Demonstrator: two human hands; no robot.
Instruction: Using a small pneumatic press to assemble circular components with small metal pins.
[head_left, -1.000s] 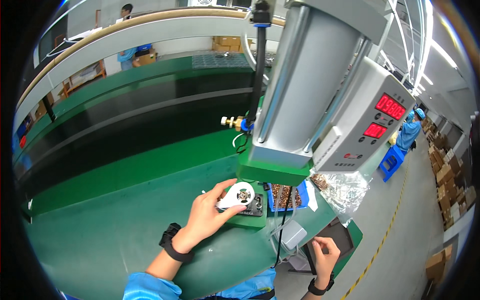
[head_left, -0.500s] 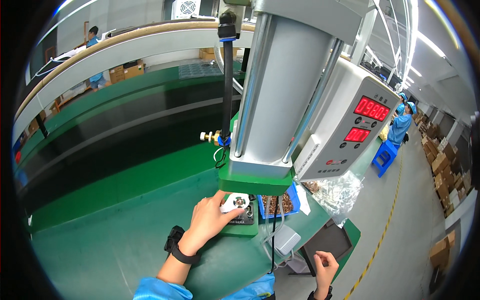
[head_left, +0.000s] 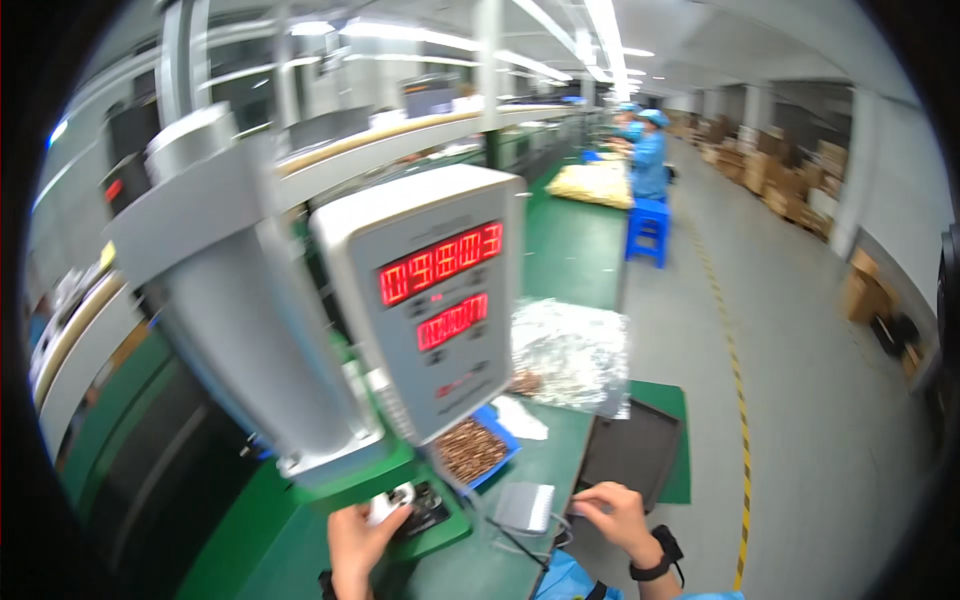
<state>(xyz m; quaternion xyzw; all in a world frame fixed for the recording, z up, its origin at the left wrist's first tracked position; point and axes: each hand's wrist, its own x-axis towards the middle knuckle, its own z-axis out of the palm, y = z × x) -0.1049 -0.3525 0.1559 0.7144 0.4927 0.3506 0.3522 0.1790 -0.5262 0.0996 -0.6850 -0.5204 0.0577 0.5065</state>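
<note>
My left hand grips a white round part between thumb and fingers. It holds the part at the black fixture on the green base of a press; whether the part is seated there I cannot tell. Above it stands the press's grey cylinder. Past the fixture, a blue bin contains many small copper-coloured pieces. My right hand is raised at the bench's right edge, its thumb and fingertips pinched together. Anything between those fingertips is too small or blurred to see.
A counter box with red digits stands beside the press. Close by are a small white box with cables, a clear plastic bag and a dark tray. Farther off, a person in blue works near a blue stool.
The view has swung to the right, bringing the counter box and aisle further in. My left hand still has the white part at the fixture. My right hand has come up toward the bench edge.
</note>
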